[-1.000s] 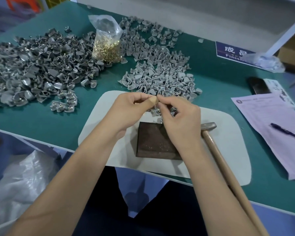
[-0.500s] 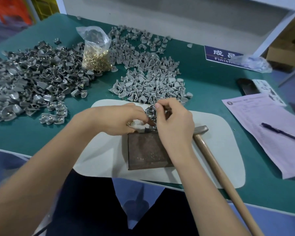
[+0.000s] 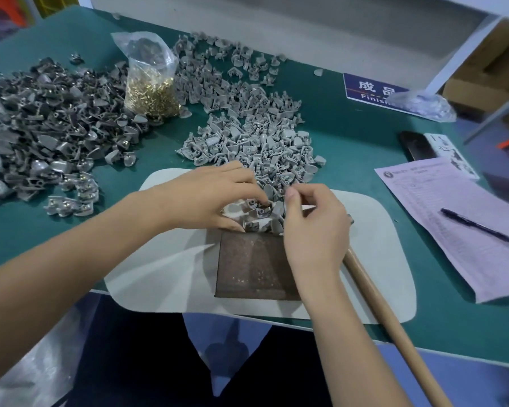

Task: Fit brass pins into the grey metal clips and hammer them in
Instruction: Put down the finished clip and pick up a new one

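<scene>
A small cluster of grey clips (image 3: 257, 214) lies on the white mat (image 3: 159, 274), just beyond the dark metal block (image 3: 253, 265). My left hand (image 3: 212, 198) curls over the cluster's left side, fingertips on the clips, with a brass glint under its palm. My right hand (image 3: 312, 230) is at the cluster's right edge, thumb pressed to forefinger and pinching a clip. The hammer (image 3: 388, 315) lies on the mat to the right, its head hidden behind my right hand. A clear bag of brass pins (image 3: 150, 92) stands further back.
A light grey clip pile (image 3: 256, 136) spreads behind the mat. A darker clip pile (image 3: 41, 121) fills the left. On the right lie a paper sheet (image 3: 453, 224) with a pen (image 3: 482, 227) and a phone (image 3: 415, 145). A blue sign (image 3: 368, 89) is at the back.
Both hands have come down from pinching a piece together above the block to the clip cluster on the mat. The camera has tilted and moved closer.
</scene>
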